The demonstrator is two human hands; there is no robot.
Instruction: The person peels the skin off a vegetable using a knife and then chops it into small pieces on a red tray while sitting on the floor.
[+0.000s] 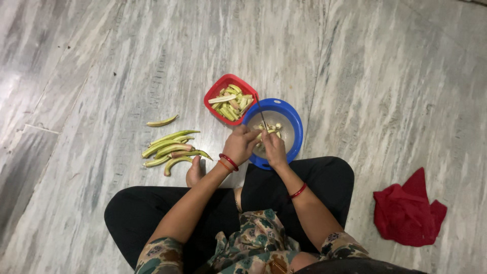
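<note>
Both hands met over the blue bowl (297, 133): my left hand (240, 145) was closed around a knife (261, 112), its blade pointing away from me, and my right hand (274, 147) pinched a pale okra pod (267, 132) above the bowl. A few cut pieces lay in the bowl, too small to count. Behind it, touching, one red tray (214, 93) held a heap of split pods, so I judged much was done. About seven whole okra pods (171, 148) waited on the marble floor (380, 76). One red cloth (408, 209) lay well apart.
</note>
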